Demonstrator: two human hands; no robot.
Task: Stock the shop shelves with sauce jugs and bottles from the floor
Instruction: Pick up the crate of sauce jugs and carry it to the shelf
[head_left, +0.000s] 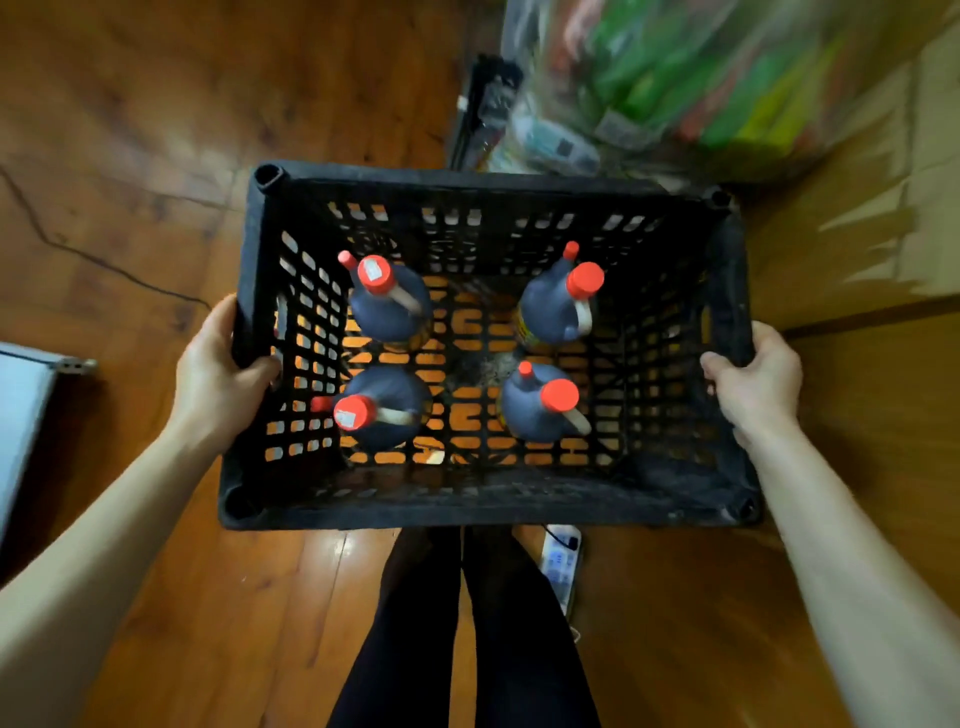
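Four dark jugs w/ red caps stand upright in a black crate (488, 512), two by two, btwn the hands; near-left jug (387, 415) sits closest to the left hand (218, 376), far-left jug (387, 309) just beyond it; near-right jug (535, 413) and far-right jug (550, 312) are toward the right hand (756, 379); no jug touches a hand; left hand grips the crate's left rim, thumb hooked inside, fingers hidden outside; right hand grips the right rim likewise; wood floor (130, 130) shows thru the base slots; legs (467, 623) in dark trousers below the crate; cardboard box (857, 234) just outside the right hand; blurred packets (675, 78) beyond it, too smeared to read.
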